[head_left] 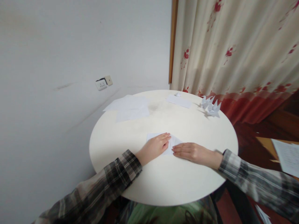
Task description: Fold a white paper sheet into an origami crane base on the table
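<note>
White folded paper sheet (172, 143) on round cream table (163, 183). Pressed flat under left hand (155, 147) and right hand (193, 152), fingers extended, apparently gripping nothing. Small white paper cranes (211, 107) well apart.

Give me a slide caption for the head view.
Both hands, left hand and right hand, press white paper flat on round table.

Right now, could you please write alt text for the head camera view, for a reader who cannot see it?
Both hands, left hand and right hand, press flat on a white paper sheet on a round white table. Farther away lie loose sheets and folded paper cranes, near a flowered curtain.
</note>
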A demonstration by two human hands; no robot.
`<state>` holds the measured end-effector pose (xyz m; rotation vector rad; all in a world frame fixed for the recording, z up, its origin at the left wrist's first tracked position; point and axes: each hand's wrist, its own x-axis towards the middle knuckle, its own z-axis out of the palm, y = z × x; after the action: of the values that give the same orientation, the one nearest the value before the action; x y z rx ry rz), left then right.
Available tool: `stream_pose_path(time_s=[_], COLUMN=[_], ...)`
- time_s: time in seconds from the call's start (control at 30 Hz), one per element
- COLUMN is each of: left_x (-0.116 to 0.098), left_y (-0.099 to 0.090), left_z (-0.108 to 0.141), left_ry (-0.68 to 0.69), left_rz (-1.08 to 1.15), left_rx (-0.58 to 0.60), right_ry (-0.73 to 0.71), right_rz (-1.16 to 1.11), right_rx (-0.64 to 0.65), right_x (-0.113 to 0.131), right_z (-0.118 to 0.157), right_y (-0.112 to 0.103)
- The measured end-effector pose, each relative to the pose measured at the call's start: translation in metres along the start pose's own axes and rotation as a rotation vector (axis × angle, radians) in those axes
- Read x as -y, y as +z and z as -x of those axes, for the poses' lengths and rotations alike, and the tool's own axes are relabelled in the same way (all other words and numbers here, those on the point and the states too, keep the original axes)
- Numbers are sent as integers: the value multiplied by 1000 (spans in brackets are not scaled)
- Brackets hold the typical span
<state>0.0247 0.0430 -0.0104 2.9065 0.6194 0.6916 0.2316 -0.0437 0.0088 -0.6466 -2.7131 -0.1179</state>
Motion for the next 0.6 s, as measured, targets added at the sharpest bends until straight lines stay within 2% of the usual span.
stream_pose_path(time_s=[0.17,0.33,0.47,0.6], left_x=[1,-2,-5,-3], left_y=[-1,-9,-13,-8], left_z=[1,1,0,-1], left_ry=[28,5,-3,19], left_rz=[-21,-54,-76,-48], left_rx=[-18,-70,-52,-31], right_ry=[9,17,27,24], right_rz=[-57,-100,-121,-137], right_rx=[-18,-21,-22,-27], right_x=[-1,-2,-3,-4], right_z=[0,1,2,2], right_y=[2,5,7,7])
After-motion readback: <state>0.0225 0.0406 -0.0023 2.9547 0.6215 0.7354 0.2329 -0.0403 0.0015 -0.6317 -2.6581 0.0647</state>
